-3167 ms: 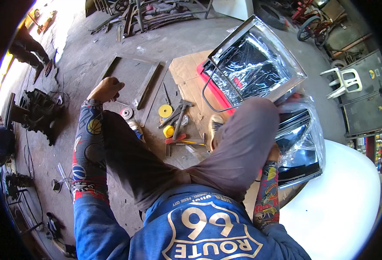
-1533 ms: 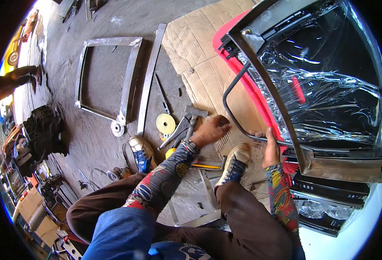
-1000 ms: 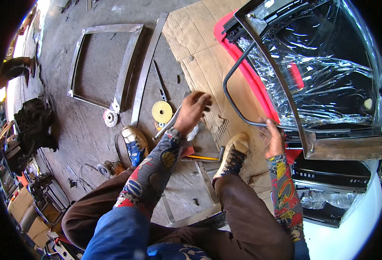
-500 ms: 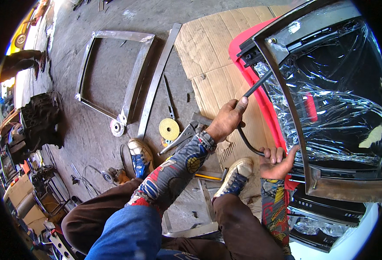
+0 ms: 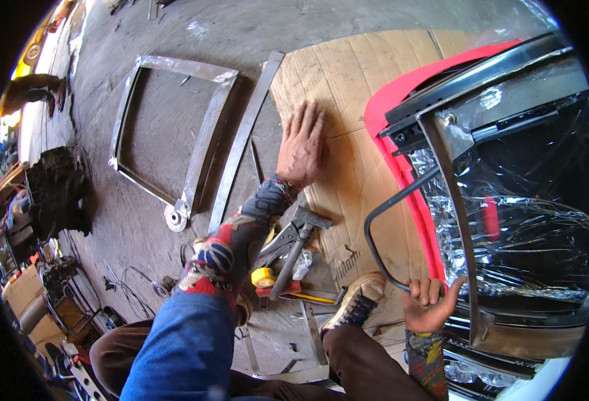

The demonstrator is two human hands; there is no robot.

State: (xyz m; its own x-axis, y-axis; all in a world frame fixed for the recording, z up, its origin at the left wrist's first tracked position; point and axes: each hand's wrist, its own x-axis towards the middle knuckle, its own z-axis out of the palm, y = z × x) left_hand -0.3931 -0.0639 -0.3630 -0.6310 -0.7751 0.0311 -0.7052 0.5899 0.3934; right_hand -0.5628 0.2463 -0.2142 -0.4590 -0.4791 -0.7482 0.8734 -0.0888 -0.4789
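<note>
Below, the right hand [image 5: 428,304] is curling its grip around a bent black rod [image 5: 391,207] beside the red-edged frame [image 5: 401,107]; the left hand [image 5: 301,144] is lying spread flat on cardboard [image 5: 354,80].

The left hand [image 5: 301,144] lies flat, fingers spread, on the cardboard [image 5: 348,87]. The right hand [image 5: 428,304] grips a bent black rod [image 5: 381,217] beside a foil-wrapped metal frame [image 5: 508,200]. A hammer [image 5: 298,244] lies just below the left wrist.
</note>
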